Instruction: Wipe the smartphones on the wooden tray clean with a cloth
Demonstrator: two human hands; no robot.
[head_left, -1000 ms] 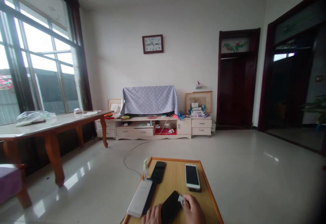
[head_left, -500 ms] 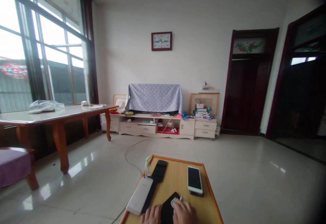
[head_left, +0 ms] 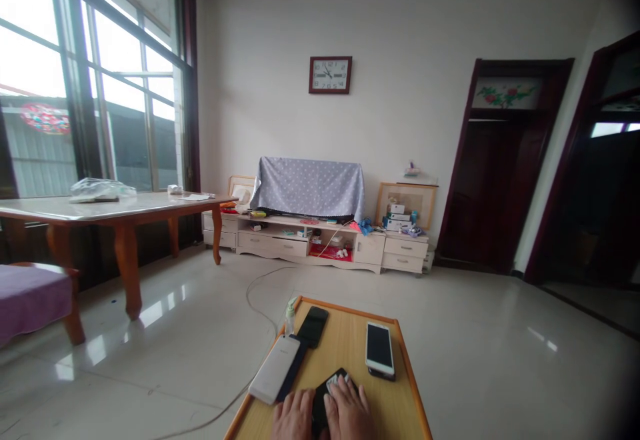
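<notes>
My left hand grips the left edge of a black smartphone lying on a light wooden low table. My right hand sits on top of that phone, its fingers pressing a small white wipe against the screen. Much of the phone is hidden by my hands. To the left lie a white phone, face down on a dark phone case, and a black phone. To the right, a white-framed smartphone rests on a dark phone. A small pump bottle stands at the far corner.
A white cable runs across the tiled floor beside the low table. A long wooden table and a purple-cushioned seat stand at the left. A white cabinet lines the far wall.
My right hand has slid left across the black phone with the wipe, closer to my left hand. The whole view has swung, shifting the room to the right.
</notes>
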